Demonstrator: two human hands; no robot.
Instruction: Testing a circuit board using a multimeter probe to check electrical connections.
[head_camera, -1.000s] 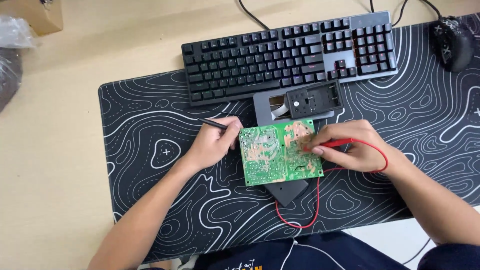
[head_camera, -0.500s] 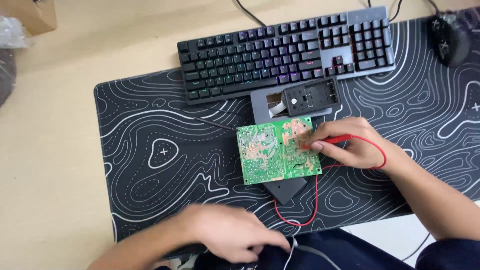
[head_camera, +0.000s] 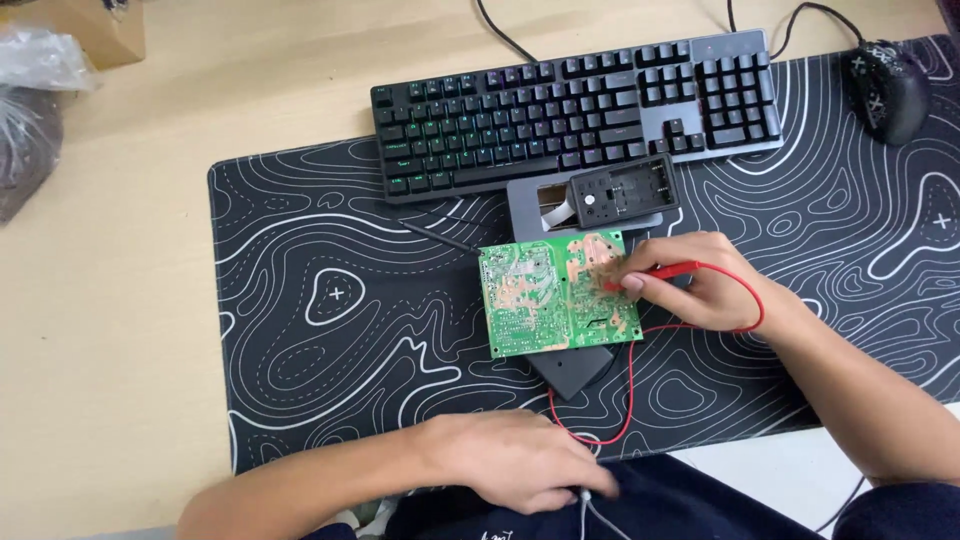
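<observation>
Now, board: I see the green circuit board (head_camera: 558, 292) lying mid-mat, propped on a dark casing (head_camera: 572, 368), just near of the keyboard (head_camera: 575, 112).
Right hand: my right hand (head_camera: 700, 283) pinches a red probe (head_camera: 652, 274), tip on the board's right half.
Left hand: my left hand (head_camera: 520, 462) sits at the near edge, fingers curled around a white cable (head_camera: 585, 505), I think; blurred.
Black probe: it lies loose (head_camera: 440, 237) left of the board.
Surround: patterned black mat (head_camera: 300, 300), mouse (head_camera: 888, 88) far right.

Open mat (head_camera: 330, 300) between left hand (head_camera: 520, 462) and circuit board (head_camera: 557, 292); keyboard (head_camera: 575, 110) and grey case (head_camera: 610, 195) block beyond right hand (head_camera: 700, 280), red wire (head_camera: 610, 400) loops between hands.
</observation>
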